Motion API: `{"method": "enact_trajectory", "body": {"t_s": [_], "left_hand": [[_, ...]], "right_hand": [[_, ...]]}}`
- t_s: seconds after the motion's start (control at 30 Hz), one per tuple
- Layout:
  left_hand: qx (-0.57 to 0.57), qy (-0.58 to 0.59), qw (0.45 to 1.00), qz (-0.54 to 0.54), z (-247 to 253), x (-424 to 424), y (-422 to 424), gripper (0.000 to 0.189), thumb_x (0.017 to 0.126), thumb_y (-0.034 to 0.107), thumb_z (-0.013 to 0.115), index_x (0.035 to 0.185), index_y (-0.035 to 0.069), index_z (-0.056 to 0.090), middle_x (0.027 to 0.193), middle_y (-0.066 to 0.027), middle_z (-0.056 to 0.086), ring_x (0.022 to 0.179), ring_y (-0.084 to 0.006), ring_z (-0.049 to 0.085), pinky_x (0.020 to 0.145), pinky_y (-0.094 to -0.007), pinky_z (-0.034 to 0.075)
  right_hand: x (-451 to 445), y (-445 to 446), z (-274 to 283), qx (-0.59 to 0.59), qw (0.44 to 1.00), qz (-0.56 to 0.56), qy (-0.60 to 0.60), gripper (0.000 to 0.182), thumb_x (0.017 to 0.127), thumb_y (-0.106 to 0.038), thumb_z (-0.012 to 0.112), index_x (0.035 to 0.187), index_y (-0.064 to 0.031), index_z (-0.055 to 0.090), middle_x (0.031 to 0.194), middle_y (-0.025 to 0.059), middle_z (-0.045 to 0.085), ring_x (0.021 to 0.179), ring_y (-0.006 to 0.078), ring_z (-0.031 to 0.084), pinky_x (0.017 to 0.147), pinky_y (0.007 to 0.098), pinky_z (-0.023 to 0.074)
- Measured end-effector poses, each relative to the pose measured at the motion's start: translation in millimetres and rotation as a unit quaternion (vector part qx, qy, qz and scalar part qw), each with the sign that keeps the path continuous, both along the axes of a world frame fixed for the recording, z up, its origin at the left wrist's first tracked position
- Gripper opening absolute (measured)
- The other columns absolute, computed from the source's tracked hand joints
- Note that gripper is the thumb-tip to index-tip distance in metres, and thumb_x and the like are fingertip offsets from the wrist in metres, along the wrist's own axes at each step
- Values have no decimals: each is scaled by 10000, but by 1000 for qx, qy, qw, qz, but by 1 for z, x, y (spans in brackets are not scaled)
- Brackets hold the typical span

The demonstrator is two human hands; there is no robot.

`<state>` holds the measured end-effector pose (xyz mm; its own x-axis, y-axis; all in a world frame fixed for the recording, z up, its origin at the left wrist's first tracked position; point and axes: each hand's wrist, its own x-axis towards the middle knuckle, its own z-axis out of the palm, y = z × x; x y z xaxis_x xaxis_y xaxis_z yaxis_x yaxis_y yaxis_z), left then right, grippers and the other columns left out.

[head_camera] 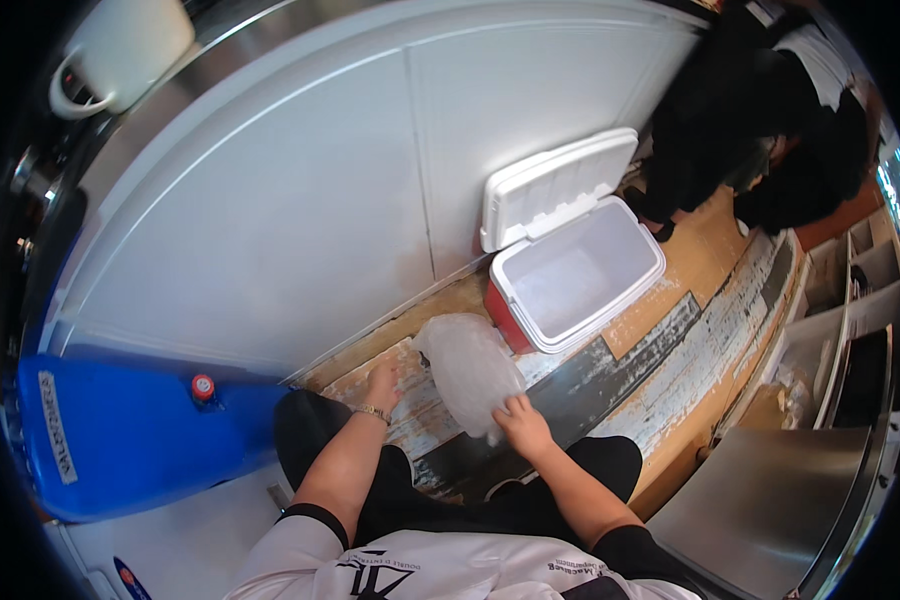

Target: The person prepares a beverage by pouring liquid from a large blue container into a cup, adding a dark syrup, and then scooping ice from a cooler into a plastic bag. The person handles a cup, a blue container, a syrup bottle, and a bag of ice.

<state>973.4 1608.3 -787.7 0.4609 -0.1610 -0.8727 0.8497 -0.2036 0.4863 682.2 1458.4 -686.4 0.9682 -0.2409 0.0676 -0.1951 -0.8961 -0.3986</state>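
A filled bag of cloudy, translucent plastic (469,371) lies on the worn wooden floor between my knees and a cooler. My right hand (523,424) has its fingers on the bag's lower right edge and seems to grip the plastic there. To the left of the bag is my left hand (384,384), apart from it, holding nothing that shows; a watch or bracelet is on that wrist. Just beyond the bag stands a red and white cooler (581,274) with its lid (562,187) raised against the white panel. Inside the cooler only pale walls and floor show.
A blue container (142,442) with a red cap (203,386) is at the left. Two people (780,127) in dark clothes are at the upper right. Shelves (825,322) and a stainless steel surface (765,495) line the right. A white mug (131,52) stands at the upper left.
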Motion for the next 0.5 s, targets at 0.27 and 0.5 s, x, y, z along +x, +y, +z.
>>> {"method": "enact_trajectory", "body": {"t_s": [0.27,0.5], "left_hand": [[178,-289,926,-165,-64,-15,-59,562,766,262,669,1255,27,518,1296,-199,510,1198,-326,476,986,-399,364],[35,-46,940,-337,-17,-87,-112,836,757,513,715,1369,41,397,1381,-205,441,1303,-326,396,1057,-455,315]], "right_hand": [[-75,-51,-112,369,619,-691,58,587,715,-317,756,1199,-65,539,1249,235,476,1147,352,490,943,406,425],[-106,-120,-189,600,476,-546,-339,898,805,-578,622,1455,-85,248,1479,164,289,1311,358,345,1065,490,300]]}}
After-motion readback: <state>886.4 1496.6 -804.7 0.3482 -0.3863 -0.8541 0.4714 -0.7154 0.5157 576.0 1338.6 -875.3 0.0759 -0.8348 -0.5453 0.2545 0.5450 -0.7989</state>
